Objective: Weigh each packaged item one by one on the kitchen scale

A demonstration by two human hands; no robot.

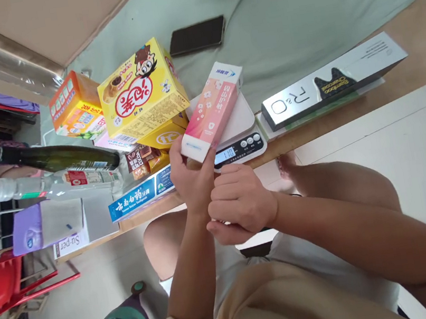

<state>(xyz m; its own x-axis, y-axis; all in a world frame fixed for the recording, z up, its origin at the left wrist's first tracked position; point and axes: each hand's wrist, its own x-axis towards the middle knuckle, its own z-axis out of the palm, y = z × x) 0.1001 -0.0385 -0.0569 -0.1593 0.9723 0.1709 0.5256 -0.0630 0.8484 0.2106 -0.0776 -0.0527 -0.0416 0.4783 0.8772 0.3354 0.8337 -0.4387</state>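
Observation:
My left hand [193, 183] grips the near end of a pink and white carton [213, 109], thumb and fingers on either side. The carton is tilted over the white platform of a kitchen scale [240, 149]; I cannot tell whether it touches the platform. Lit digits show on the scale's display. My right hand [240, 201] is closed in a fist just below the scale's front edge, against my left wrist, with nothing visible in it. Left of the carton, a yellow puff snack box [142, 92] rests on another yellow box [167, 133].
A phone [198, 36] lies farther back on the green cloth. A long R&O box [333, 80] is at right. Leftward are a blue toothpaste box [140, 196], an orange box [76, 105], a clear bottle [56, 184] and a dark green bottle [64, 157].

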